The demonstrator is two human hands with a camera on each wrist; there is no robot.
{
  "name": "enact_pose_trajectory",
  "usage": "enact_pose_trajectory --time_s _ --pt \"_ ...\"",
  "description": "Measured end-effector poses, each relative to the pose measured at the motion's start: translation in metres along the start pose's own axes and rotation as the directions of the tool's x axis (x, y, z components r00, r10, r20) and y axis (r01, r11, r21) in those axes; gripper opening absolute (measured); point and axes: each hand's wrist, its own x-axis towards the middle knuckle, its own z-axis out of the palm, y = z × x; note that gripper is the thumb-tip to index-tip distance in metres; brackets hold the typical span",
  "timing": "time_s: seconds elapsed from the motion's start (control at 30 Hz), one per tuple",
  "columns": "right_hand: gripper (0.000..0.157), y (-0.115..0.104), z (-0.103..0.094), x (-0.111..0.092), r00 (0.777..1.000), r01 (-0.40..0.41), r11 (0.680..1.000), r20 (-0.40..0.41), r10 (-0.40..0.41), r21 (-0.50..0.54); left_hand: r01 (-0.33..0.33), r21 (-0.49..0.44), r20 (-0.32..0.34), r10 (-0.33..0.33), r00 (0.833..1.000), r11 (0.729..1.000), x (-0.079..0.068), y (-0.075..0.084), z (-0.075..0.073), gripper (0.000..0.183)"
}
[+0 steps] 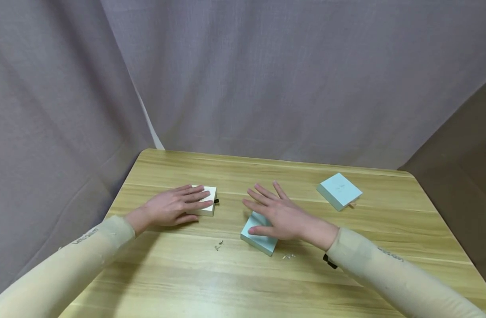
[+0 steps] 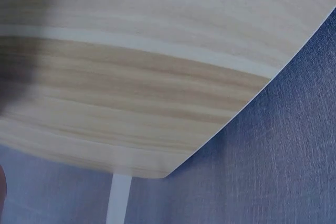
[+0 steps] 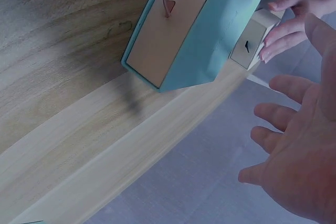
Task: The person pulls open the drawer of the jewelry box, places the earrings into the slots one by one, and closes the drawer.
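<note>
My left hand (image 1: 174, 206) lies with straight fingers across the top of a small white drawer box (image 1: 211, 194), whose black pull tab (image 1: 216, 201) sticks out on the right. Over a light blue drawer box (image 1: 262, 240) hovers my right hand (image 1: 284, 216), fingers spread and holding nothing. In the right wrist view, that blue box (image 3: 226, 30) shows a pinkish drawer front (image 3: 170, 35) with a small ribbon tab (image 3: 168, 7). The left hand's fingers (image 3: 286, 32) meet the white box (image 3: 254, 38) there. Mostly bare table fills the left wrist view.
Another light blue box (image 1: 340, 191) sits at the back right. Several tiny metal pieces (image 1: 218, 245) lie between the hands, and small clear or silvery bits (image 1: 289, 256) beside the near blue box. Grey curtains (image 1: 266, 79) hang behind the wooden table (image 1: 211, 282).
</note>
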Motion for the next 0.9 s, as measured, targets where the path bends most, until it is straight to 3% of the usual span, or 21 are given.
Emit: enact_pose_trajectory --time_s 0.37,0.9 --pt "0.080 -0.005 0.000 0.000 1.000 0.007 1.000 0.006 -0.007 0.010 -0.030 -0.009 -0.093 0.029 0.995 0.999 -0.004 0.000 0.014 0.063" --pt "0.079 -0.008 0.001 0.008 1.000 0.013 1.000 0.003 -0.013 0.005 0.003 -0.030 -0.147 -0.008 0.989 1.000 -0.007 0.002 0.021 0.057"
